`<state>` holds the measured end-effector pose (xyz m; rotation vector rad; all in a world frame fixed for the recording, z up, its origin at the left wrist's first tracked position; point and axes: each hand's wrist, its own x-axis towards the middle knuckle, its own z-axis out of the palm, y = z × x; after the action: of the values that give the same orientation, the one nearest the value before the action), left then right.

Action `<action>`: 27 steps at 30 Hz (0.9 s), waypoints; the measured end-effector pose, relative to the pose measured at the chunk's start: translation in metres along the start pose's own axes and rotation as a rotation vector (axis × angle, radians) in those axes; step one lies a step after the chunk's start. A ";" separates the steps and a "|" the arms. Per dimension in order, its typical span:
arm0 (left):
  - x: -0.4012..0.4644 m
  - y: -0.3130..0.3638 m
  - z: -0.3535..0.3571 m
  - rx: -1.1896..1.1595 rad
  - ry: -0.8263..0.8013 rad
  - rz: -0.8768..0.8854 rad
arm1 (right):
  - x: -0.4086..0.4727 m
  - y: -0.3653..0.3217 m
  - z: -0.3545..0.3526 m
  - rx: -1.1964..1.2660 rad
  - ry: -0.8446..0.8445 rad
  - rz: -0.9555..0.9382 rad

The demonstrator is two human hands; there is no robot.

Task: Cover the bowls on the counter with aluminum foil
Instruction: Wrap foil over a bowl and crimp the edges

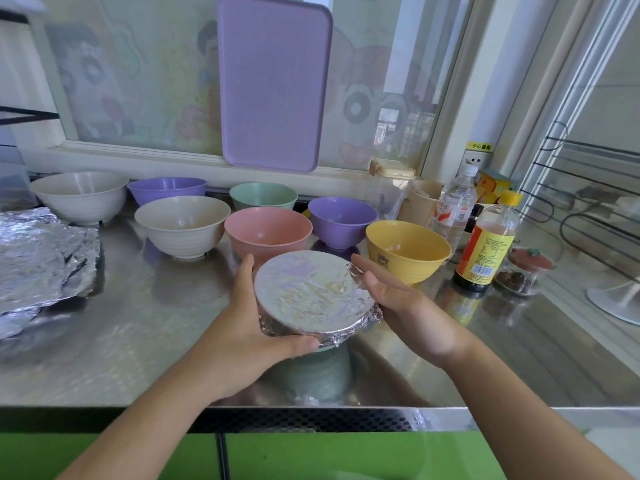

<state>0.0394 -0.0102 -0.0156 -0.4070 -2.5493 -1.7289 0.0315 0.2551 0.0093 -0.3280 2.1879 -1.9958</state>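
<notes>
Between both hands sits the foil-covered bowl: left hand grips its rim, thumb curled beneath; right hand presses flat-fingered against the opposite edge.

Bowl under left hand mostly hidden by foil; foil pile far left cut off by edge.

The foil-covered bowl stands near the front edge of the counter, between the left hand and the right hand. Behind it, seven open bowls stand in two rows. Loose foil sheets lie far left. Two bottles and a small jar stand to the right. A tray leans against the window behind.
</notes>
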 end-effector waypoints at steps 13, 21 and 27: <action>-0.001 0.013 0.027 -0.087 0.096 0.032 | -0.003 0.014 0.021 0.003 0.012 -0.055; 0.003 0.006 0.031 -0.114 0.142 0.063 | -0.008 0.025 0.033 0.120 0.062 -0.114; 0.005 0.011 0.019 -0.085 0.084 0.070 | 0.006 -0.005 0.016 -0.163 0.214 -0.147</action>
<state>0.0397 0.0120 -0.0125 -0.4123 -2.3820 -1.7950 0.0301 0.2375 0.0133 -0.3170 2.5348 -2.0140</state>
